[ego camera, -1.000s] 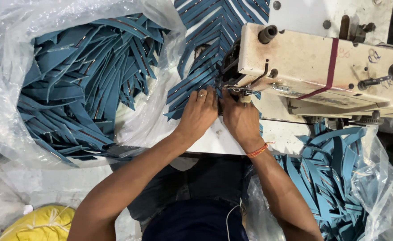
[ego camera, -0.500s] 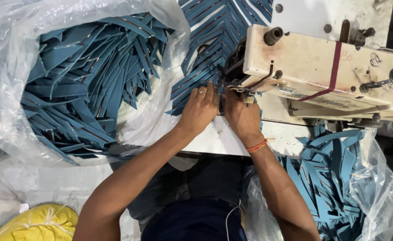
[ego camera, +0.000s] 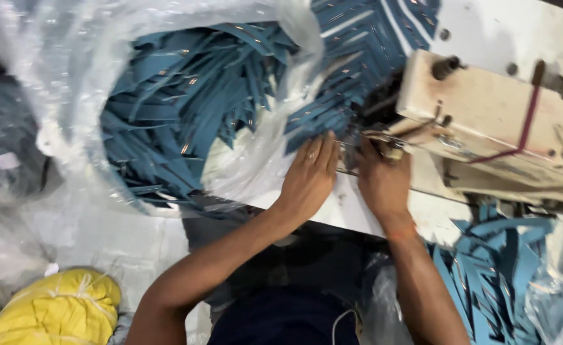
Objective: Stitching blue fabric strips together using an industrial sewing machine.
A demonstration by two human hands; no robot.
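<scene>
Nearest the camera a yellow bundle (ego camera: 58,313) of soft cloth is lying low at the left, tied with a pale string, and a clear plastic bag (ego camera: 511,281) of teal strips is slumping at the right beside the person's forearm. Further up, the left hand (ego camera: 308,179) is lying flat, fingers (ego camera: 323,153) stretched out and pressing a blue fabric strip (ego camera: 316,124) down onto the white worktop (ego camera: 351,207), while the right hand (ego camera: 383,182) is reaching under the needle area with its fingertips hidden, so whether it is pinching anything I cannot tell. The strip is sitting just ahead of both hands at the foot of the cream sewing machine (ego camera: 498,115) (a worn, metal-bodied thing with a dark red band around it). Judging by how the pieces are flopping and curling, the strip is light, thin and limp, not slippery; it is likely best held flat near its edges with spread fingers. Beyond, a big crinkled transparent sack (ego camera: 185,108) is holding a dense heap of matching teal strips
</scene>
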